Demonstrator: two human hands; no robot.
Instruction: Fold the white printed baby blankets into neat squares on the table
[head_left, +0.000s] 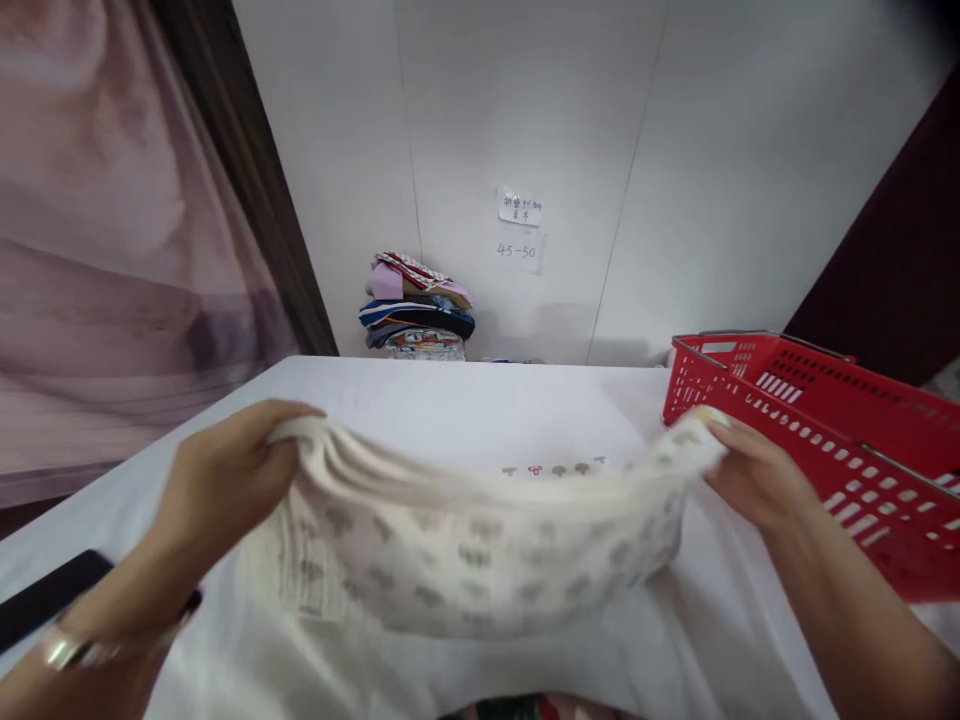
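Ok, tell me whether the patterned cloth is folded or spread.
Folded: the patterned cloth shows several layers where the left hand grips it.

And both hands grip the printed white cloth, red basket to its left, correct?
Wrong side: the head view shows the red basket to the right of the printed white cloth. The left hand and right hand do both grip the cloth.

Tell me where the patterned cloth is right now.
In the head view, the patterned cloth is low in the middle, held between the left hand and right hand, over the white table, left of the red basket.
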